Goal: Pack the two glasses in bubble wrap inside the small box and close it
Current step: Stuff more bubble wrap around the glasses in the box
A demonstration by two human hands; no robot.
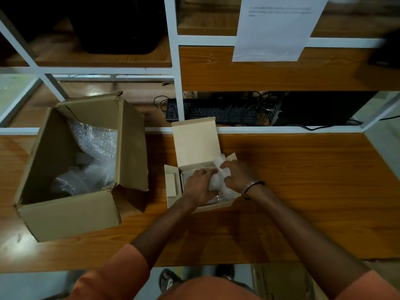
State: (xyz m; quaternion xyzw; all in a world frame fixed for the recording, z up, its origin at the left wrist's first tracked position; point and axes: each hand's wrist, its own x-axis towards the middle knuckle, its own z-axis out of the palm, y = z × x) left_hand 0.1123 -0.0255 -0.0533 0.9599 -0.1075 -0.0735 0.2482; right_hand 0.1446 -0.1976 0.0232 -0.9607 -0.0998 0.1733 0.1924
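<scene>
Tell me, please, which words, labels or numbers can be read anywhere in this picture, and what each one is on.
Nothing can be read.
Sheet of paper on the shelf frame: a few printed lines, too blurred.
Keyboard: key legends too small.
Small box and large box: no print visible.
</scene>
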